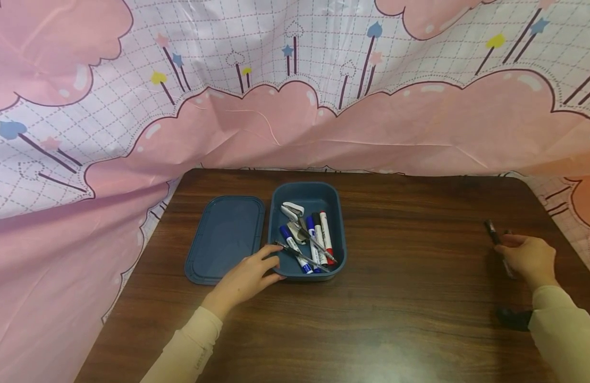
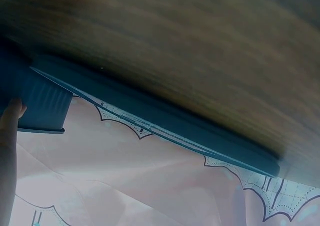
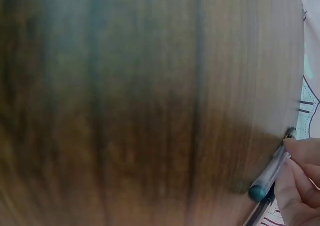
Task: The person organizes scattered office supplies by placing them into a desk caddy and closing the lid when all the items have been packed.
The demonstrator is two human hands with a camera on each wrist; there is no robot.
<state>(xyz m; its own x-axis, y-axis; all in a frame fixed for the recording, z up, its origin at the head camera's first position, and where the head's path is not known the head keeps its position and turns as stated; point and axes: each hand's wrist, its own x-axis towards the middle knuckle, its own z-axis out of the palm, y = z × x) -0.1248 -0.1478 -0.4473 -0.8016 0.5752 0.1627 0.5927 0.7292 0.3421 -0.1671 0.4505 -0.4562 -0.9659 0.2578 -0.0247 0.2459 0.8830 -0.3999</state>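
Observation:
My left hand [image 1: 249,274] holds the near left corner of a blue plastic box [image 1: 343,226], its forefinger over the rim. In the left wrist view a fingertip [image 2: 20,108] lies against the box's outer wall. Several markers lie in the box, among them a blue-capped marker [image 1: 286,233] and a red-and-white marker [image 1: 326,234], with thin pens across them. On the right side of the table my right hand [image 1: 529,260] pinches a clear-barrelled pen [image 3: 272,176]. A dark pen [image 3: 260,213] lies close below it, partly hidden by the fingers.
The blue lid [image 1: 225,239] lies flat on the brown wooden table [image 1: 410,298], left of the box. A small white clip-like item [image 1: 292,210] sits at the back of the box. Patterned pink-and-white cloth [image 1: 371,127] hangs behind and left of the table.

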